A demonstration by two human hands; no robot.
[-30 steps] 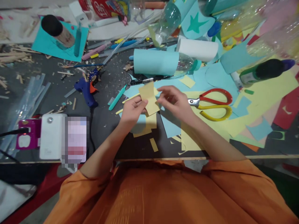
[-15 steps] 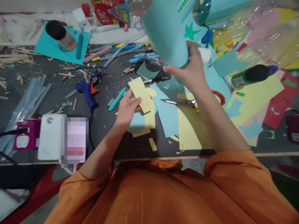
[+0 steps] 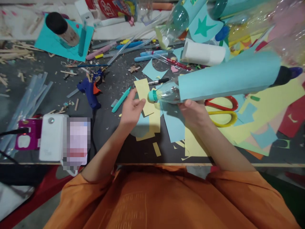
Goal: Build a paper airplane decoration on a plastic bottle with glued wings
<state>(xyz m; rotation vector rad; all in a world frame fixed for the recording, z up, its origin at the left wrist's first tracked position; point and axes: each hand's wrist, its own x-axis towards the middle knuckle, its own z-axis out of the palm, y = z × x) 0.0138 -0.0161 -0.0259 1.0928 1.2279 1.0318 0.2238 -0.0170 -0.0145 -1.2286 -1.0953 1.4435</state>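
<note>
My right hand grips a clear plastic bottle wrapped in light blue paper, near the end of the wrap. The bottle lies sideways in the air, its teal cap toward the left. Between the thumb and fingers of my left hand is a small yellow paper strip, just left of the cap. Beneath the bottle are scissors with red and yellow handles, their blades hidden. Light blue paper and yellow paper lie on the table under my hands.
A blue glue gun rests at left, near a white power bank and a phone. A teal marker lies beside my left hand. Behind are a white roll, pens and bottles. Wood bits are scattered at the far left.
My right hand has brought the blue-wrapped bottle down and nearer, turning it sideways with its cap to the left. My left hand still holds the yellow strip in nearly the same place.
</note>
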